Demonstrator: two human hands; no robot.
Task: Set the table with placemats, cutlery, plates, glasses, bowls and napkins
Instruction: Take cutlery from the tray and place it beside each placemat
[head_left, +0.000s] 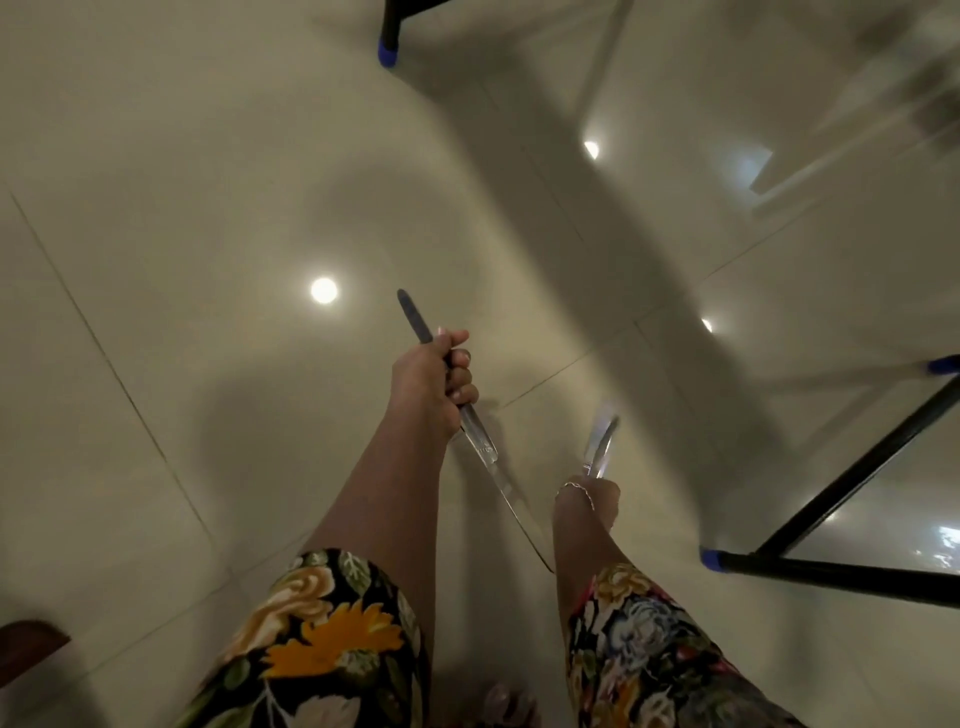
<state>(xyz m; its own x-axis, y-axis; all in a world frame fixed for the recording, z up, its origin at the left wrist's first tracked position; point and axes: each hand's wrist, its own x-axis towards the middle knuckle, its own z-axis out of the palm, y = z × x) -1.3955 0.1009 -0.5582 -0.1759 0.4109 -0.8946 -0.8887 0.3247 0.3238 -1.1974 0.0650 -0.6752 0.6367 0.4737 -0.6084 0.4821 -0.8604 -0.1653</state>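
My left hand (439, 376) grips a long table knife (485, 452) in its fist. The dark handle end sticks up past the thumb and the shiny blade slants down to the right, ending near my right forearm. My right hand (592, 499) holds a few pieces of silver cutlery (600, 447) that point upward, blurred by motion. Both hands hang over a glossy tiled floor. No table top, placemat or plate is in view.
Black metal chair or table legs with blue caps stand at the right (831, 561) and the top (389, 47). Ceiling lamps reflect in the pale floor tiles (208, 260). A brown wooden edge (26, 649) shows at the lower left.
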